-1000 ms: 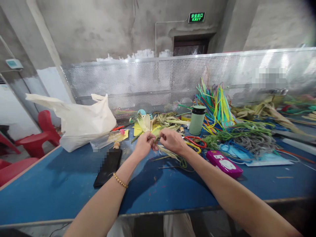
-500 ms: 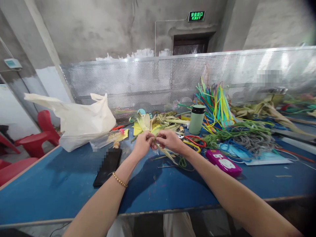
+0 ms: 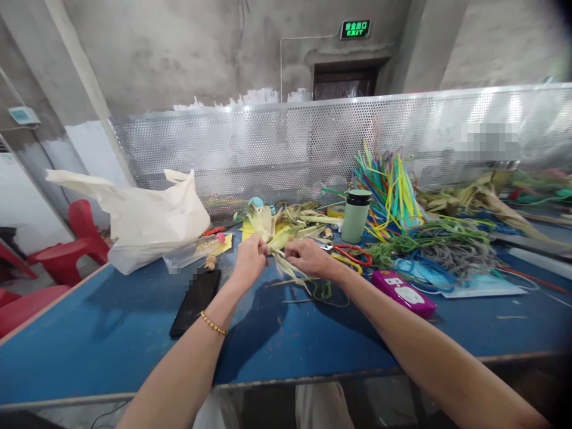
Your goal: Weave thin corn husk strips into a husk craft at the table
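Pale dried corn husks (image 3: 263, 221) fan up above my left hand (image 3: 251, 257), whose fingers are pinched on the husk's gathered lower end. Loose husk strips (image 3: 292, 269) trail down between my two hands. My right hand (image 3: 309, 257) is closed, a short way right of the left one. Whatever its fingers grip is too small or hidden to name. Scissors with red handles (image 3: 356, 255) lie just beyond my right wrist. Beneath the strips, a thin green cord (image 3: 328, 291) curls on the blue table (image 3: 272, 351).
A white plastic bag (image 3: 149, 211) and a black phone-like slab (image 3: 195, 304) lie left. To the right are a green tumbler (image 3: 356, 217), a purple box (image 3: 403, 293), tangled cords (image 3: 465, 253) and a bundle of coloured strips (image 3: 393, 185). A perforated metal screen (image 3: 250, 155) borders the back.
My hands were together at the husk and are now apart. The left has shifted slightly left and the right slightly right, showing more husk between them.
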The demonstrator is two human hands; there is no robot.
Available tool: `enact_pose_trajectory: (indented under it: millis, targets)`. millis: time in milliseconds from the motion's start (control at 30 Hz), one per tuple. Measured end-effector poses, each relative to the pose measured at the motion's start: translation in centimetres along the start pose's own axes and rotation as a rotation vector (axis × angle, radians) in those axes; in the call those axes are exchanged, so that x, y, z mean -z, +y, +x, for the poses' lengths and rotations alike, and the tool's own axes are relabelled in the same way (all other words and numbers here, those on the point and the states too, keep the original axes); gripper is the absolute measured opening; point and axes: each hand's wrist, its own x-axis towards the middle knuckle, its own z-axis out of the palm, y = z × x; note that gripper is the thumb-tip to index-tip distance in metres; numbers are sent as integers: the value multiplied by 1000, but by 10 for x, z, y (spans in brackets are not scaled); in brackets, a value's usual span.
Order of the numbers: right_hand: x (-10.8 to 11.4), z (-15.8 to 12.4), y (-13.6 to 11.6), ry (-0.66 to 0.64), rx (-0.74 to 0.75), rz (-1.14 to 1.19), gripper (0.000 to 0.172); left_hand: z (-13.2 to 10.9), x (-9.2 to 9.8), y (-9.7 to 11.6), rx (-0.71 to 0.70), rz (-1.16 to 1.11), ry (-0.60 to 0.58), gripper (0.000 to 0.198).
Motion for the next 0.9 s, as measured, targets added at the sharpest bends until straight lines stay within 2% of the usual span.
enact_pose_trajectory:
  millis: [100,233,333,433,733,900]
  targets:
    - [0,-2,3,11,9,-4,15,5,5,-3,42,-68,-83,15]
    - [-3,-2,7,-5,-9,65,12,12,5,-6,130,-405,-238,25]
    - [-6,-2,7,-26,7,89,14,11,2,-6,218,-654,-300,24]
    - [-8,-1,7,-39,31,89,15,7,-3,-4,311,-785,-318,26]
    - [-12,-5,11,-5,105,-100,17,2,-9,-1,414,-751,-207,17]
    - [-12,-6,10,-22,106,-148,18,3,-8,2,432,-680,-218,23]
